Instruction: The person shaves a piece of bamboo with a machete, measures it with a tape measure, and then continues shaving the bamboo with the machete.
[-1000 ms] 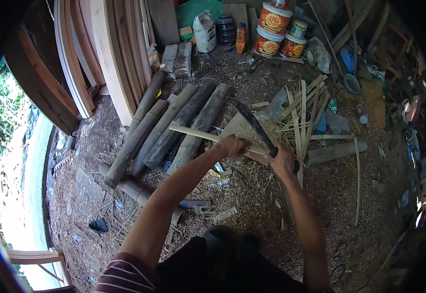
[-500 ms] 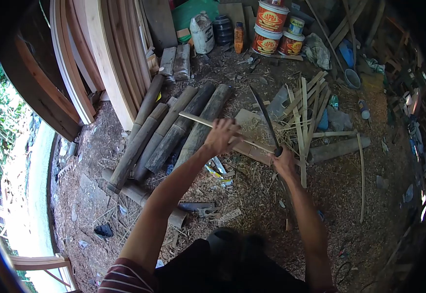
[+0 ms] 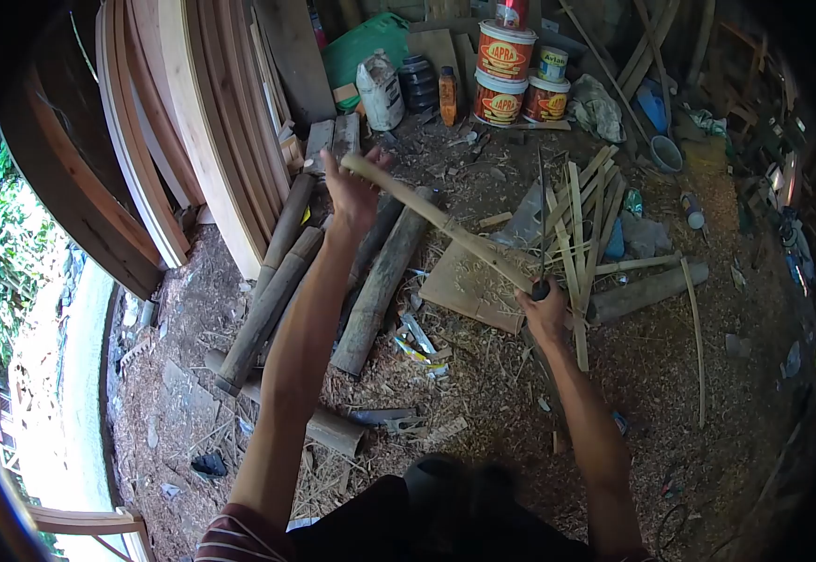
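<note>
My right hand (image 3: 546,309) is closed round the dark handle of a machete (image 3: 543,211), whose blade points up and away. The near end of a bamboo strip (image 3: 455,228) is also at this hand, against the fingers. The strip slants up to the left, its far end beside my left hand (image 3: 353,195). That hand is raised with its fingers spread, and the strip passes by its palm; whether they touch is hard to tell. Below the strip lies a flat board (image 3: 473,286) strewn with shavings.
Several bamboo poles (image 3: 384,281) lie left of centre. Split strips (image 3: 593,215) are piled at the right, near another pole (image 3: 651,292). Long planks (image 3: 225,140) lean at the left. Paint buckets (image 3: 503,75) stand at the back. Shavings cover the floor.
My left hand has gone from on top of the strip, up and to the left, and its fingers have spread. The strip's wider face now shows. The machete blade stands more upright.
</note>
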`<move>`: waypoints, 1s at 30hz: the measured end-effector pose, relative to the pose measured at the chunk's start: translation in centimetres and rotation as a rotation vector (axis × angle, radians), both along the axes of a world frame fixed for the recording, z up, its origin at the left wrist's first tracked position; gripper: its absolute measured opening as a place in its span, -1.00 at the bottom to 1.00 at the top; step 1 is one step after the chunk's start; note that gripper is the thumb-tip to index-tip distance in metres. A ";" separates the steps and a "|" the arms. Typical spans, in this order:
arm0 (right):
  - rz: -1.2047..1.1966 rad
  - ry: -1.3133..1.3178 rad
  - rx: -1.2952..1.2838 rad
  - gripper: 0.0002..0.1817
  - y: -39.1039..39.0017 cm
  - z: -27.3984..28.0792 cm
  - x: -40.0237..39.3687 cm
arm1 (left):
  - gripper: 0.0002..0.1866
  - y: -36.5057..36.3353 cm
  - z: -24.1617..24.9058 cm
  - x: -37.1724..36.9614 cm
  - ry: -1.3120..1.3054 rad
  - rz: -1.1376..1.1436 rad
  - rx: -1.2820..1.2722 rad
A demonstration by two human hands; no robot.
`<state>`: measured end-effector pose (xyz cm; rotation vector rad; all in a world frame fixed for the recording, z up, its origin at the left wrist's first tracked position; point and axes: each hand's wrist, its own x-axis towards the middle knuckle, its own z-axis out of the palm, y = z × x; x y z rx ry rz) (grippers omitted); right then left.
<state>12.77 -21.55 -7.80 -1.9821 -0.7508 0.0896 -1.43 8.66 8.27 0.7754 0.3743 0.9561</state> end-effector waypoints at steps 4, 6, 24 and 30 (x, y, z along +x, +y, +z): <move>-0.021 -0.013 0.068 -0.63 1.3 0.2 -0.3 | -0.51 -0.6 4.4 0.7 -0.299 -0.142 0.038; -0.018 0.034 0.065 -0.62 1.5 0.9 -0.5 | -0.57 -1.1 5.7 0.6 -0.325 -0.149 0.036; 0.326 0.606 0.223 -0.50 3.3 14.3 -6.6 | -0.71 -7.2 10.5 3.5 -0.006 0.193 0.494; 0.369 0.683 0.225 -0.44 4.9 15.8 -11.4 | -0.60 -10.7 9.8 4.8 0.012 0.408 0.578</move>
